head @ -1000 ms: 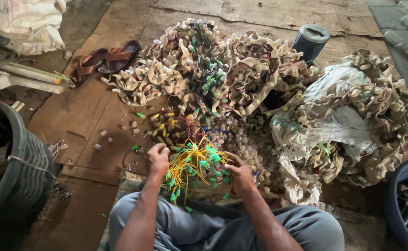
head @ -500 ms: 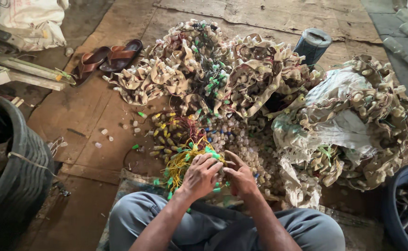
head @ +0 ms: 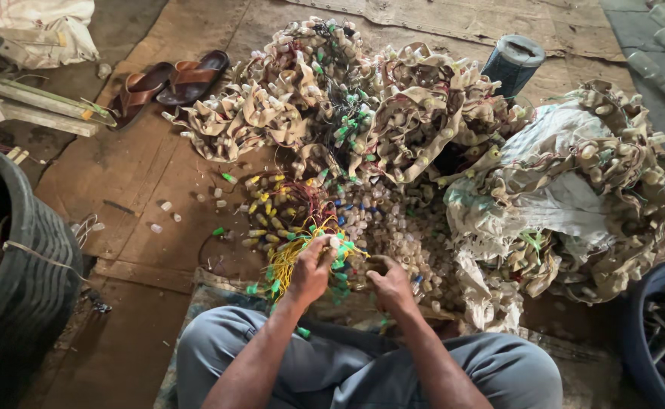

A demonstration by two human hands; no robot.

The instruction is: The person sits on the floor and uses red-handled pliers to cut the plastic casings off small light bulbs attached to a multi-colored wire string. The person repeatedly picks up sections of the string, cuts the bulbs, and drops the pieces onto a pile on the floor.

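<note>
I sit on the floor with grey trousers, both forearms reaching forward. My left hand (head: pixel 311 269) grips a tangled bundle of yellow wires with green and yellow caps (head: pixel 296 250). My right hand (head: pixel 391 283) is closed on the right side of the same bundle, just above a spread of small loose caps (head: pixel 393 223). Beyond them rises a big heap of beige strips studded with small pale sockets (head: pixel 332 98). A second bunch with yellow caps and red wires (head: pixel 275 208) lies just past the left hand.
A torn white sack with more beige strips (head: pixel 567 189) fills the right. A dark cylinder (head: pixel 513 64) stands at the back. Brown sandals (head: pixel 165 83) lie at upper left, a black tyre (head: pixel 21 280) at left, a blue tub rim (head: pixel 654 333) at lower right.
My left hand moved from the bundle's left edge to its middle, closing on the wires. The right hand stayed on the bundle; the bundle bunched up between the hands.
</note>
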